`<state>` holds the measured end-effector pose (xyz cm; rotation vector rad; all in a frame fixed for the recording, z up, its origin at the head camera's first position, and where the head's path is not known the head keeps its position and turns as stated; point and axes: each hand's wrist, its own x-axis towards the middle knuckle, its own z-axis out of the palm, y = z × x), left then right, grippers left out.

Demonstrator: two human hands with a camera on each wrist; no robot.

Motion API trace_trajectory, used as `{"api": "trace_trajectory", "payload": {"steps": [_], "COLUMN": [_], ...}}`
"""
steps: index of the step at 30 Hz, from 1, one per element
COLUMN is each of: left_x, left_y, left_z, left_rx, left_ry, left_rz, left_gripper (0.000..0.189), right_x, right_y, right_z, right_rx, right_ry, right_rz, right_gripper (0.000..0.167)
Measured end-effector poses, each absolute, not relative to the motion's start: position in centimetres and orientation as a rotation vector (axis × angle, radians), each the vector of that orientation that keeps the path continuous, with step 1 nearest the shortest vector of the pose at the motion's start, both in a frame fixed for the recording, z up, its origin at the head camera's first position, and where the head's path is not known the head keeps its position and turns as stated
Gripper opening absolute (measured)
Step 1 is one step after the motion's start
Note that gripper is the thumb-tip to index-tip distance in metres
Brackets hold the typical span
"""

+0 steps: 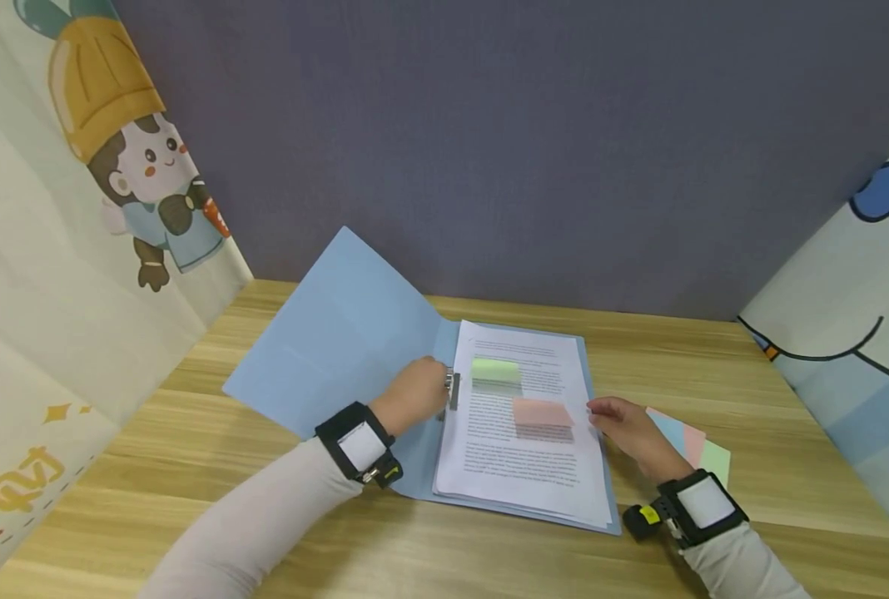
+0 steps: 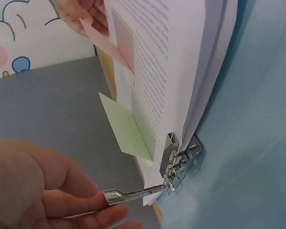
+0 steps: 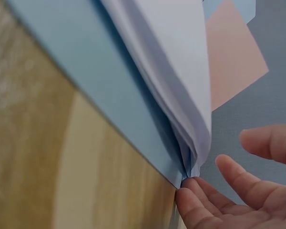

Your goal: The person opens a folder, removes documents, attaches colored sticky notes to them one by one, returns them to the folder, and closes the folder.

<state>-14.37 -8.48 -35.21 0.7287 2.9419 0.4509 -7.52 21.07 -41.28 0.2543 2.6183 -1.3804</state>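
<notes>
A blue folder (image 1: 332, 324) lies spread on the table, its cover turned to the left and raised at the far end. On its right side rests a stack of printed sheets (image 1: 519, 474), with a green sticky note (image 1: 495, 369) and a pink sticky note (image 1: 542, 412) standing up from the top page. At the spine is a metal lever clip (image 2: 169, 162). My left hand (image 1: 414, 389) pinches the end of its lever (image 2: 138, 192) between thumb and fingers. Fingertips of my right hand (image 1: 632, 424) touch the right edge of the sheets and folder, the thumb held apart.
Blue, pink and green paper slips (image 1: 692, 441) lie fanned on the wooden table (image 1: 789, 499), partly behind my right hand. A dark grey panel (image 1: 489, 150) rises behind the table. Printed cloths hang at the left and right sides.
</notes>
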Motion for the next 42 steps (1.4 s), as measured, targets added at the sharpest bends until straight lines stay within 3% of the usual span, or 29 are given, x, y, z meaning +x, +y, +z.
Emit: {"api": "trace_trajectory", "payload": {"steps": [23, 42], "left_x": [-13.2, -11.1], "left_y": [-8.6, -9.1], "left_z": [-37.3, -39.5], "left_rx": [0.935, 1.135], "left_ry": [2.997, 3.005], "left_rz": [0.373, -0.092], "left_gripper": [0.014, 0.013], "right_x": [-7.6, -7.5], "right_y": [21.5, 21.7], "right_z": [-41.5, -41.8], "right_rx": [0.252, 0.273], "right_ry": [2.603, 2.613], "right_rz": [-1.414, -1.414], "right_gripper": [0.038, 0.038]}}
